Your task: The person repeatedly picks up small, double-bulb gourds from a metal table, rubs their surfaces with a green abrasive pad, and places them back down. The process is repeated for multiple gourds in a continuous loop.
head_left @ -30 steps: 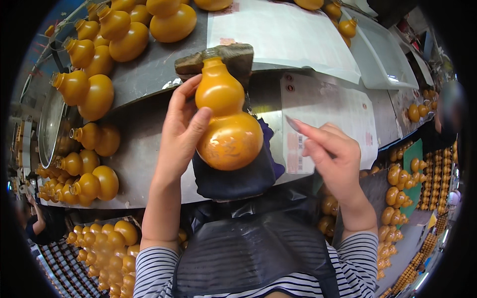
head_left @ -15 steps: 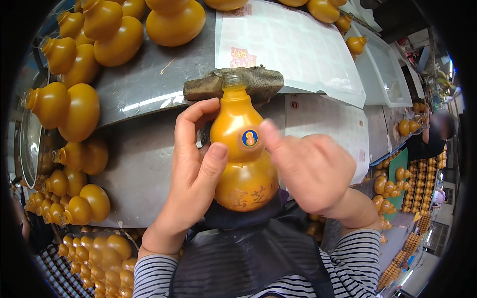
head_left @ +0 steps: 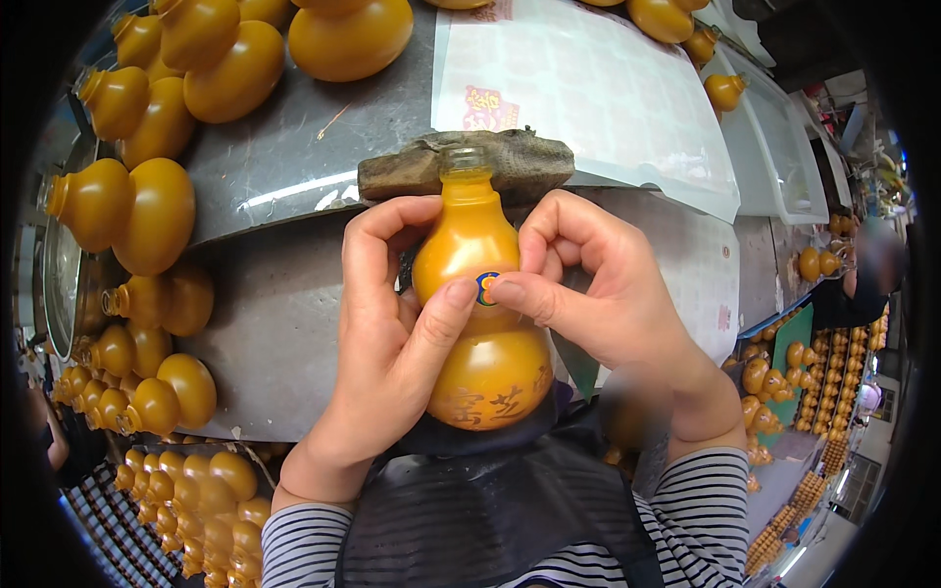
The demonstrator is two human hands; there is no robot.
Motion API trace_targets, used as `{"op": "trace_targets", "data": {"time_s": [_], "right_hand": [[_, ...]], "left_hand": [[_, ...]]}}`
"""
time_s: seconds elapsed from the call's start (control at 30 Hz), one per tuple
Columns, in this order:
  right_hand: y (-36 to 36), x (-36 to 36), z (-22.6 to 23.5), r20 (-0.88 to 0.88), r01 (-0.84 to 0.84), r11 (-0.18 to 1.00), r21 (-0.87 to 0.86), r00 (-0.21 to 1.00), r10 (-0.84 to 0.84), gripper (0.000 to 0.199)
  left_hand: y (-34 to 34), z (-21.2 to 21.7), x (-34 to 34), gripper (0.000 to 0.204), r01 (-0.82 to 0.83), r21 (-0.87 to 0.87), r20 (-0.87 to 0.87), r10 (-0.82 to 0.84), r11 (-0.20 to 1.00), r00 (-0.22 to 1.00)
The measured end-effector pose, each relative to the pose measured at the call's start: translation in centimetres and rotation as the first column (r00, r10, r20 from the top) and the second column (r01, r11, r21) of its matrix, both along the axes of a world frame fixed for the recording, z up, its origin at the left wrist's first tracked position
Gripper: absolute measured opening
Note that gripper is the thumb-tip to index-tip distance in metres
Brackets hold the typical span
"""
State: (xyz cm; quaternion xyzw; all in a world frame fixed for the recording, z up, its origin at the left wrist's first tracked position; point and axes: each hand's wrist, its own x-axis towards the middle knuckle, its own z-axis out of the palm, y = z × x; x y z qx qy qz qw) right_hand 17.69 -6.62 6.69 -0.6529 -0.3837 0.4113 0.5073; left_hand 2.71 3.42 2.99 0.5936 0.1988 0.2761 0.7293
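Note:
A yellow-orange gourd-shaped bottle (head_left: 490,367) lies tilted in front of me, its clear glass neck resting against a rough wooden block (head_left: 534,165). Its lower bulb carries dark brown characters. My left hand (head_left: 377,328) is closed round the bottle's left side, with the thumb on the front at the waist. On the upper bulb sits a small round blue label (head_left: 484,287), partly covered by both thumb tips. My right hand (head_left: 613,289) has curled fingers against the bottle's right side, its thumb pressing the label's right edge.
Several more gourd bottles (head_left: 162,211) line the table's left side. Printed white sheets (head_left: 608,118) cover the table beyond the block, beside a translucent bin (head_left: 779,147). At the far right are another person (head_left: 863,279) and racks of bottles (head_left: 833,372).
My right hand, blurred above the bottle's right side before, has come in so that its thumb touches the label. The left hand keeps its hold on the bottle.

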Motion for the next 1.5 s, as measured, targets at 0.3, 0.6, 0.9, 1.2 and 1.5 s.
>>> {"op": "trace_targets", "data": {"time_s": [0.3,0.6,0.9,1.2,1.5], "right_hand": [[0.0,0.6,0.2,-0.096,-0.042,0.998,-0.049,0.995,0.038,0.023],[0.1,1.2,0.4,-0.19,-0.085,0.994,-0.067,0.979,0.071,0.023],[-0.3,0.8,-0.1,-0.025,-0.088,0.996,0.002,0.996,0.088,0.022],[-0.1,2.3,1.4,-0.223,-0.013,0.999,-0.051,0.975,0.001,0.02],[1.0,1.4,1.5,-0.076,-0.048,0.993,-0.108,0.996,0.04,0.019]], "left_hand": [[0.1,-0.1,0.1,0.053,-0.014,0.151,-0.06,0.023,0.988,0.998],[0.6,-1.0,-0.3,0.054,0.003,0.073,-0.034,0.0,0.997,0.999],[-0.1,-0.5,0.5,0.052,-0.055,0.074,-0.029,0.057,0.996,0.998],[0.2,-0.9,0.5,0.068,-0.048,0.161,-0.02,0.052,0.986,0.998],[0.4,-1.5,0.6,0.071,-0.068,0.25,-0.024,0.077,0.966,0.997]]}}
